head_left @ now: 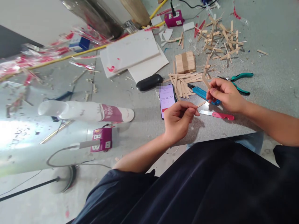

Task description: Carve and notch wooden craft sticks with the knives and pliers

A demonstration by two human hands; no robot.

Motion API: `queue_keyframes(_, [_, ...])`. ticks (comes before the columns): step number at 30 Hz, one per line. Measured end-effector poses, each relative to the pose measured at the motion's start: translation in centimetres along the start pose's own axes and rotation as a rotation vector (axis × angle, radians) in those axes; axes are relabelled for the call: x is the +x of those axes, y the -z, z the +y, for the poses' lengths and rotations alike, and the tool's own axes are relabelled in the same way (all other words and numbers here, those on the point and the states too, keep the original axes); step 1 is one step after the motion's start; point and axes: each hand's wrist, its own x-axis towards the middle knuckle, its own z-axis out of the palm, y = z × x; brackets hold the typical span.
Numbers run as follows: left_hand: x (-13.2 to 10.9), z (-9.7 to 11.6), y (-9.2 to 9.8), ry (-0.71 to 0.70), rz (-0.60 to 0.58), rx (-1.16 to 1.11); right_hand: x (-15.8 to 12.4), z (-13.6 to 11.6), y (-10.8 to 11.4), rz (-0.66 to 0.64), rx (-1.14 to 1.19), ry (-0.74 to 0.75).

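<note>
Between the thumb and fingers of my left hand (pixel 178 119) a short piece of wooden craft stick (pixel 201 104) is pinched, its rounded end pointing right. My right hand (pixel 225 93) grips a joined pair of craft sticks (pixel 205 80) that forms a bent shape rising from the fingers. Just under the right hand lies a blue utility knife (pixel 198 91), partly covered by the fingers. A small saw or blade with a red handle (pixel 223 116) rests on the table below both hands. Green-handled pliers (pixel 241 76) lie open behind the right wrist.
A phone (pixel 167 98) showing a timer lies by my left hand. Beyond it are loose sticks (pixel 184 84), a banded stick bundle (pixel 185 62), a black case (pixel 149 82) and a heap of stick pieces (pixel 224 40). A white bottle (pixel 93 111) lies at left near a purple power adapter (pixel 101 140).
</note>
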Motion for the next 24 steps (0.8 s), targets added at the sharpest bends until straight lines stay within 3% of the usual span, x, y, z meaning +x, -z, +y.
queue_keyframes(6, [0.1,-2.2,-1.3,0.067,-0.045,-0.100,-0.7,-0.1,-0.1,0.125,-0.143,0.094])
queue_keyframes(13, [-0.9,-5.0,-0.8,-0.048,-0.275,-0.210,-1.2,-0.4,0.0,0.084,-0.266,0.159])
queue_keyframes(17, [-1.6,-5.5,-0.2,-0.044,-0.290,-0.214,-1.6,-1.0,0.2,0.020,-0.349,0.243])
queue_keyframes(24, [-1.8,-4.9,0.0,0.004,-0.288,-0.240,-2.6,-1.5,0.0,-0.129,-0.364,0.065])
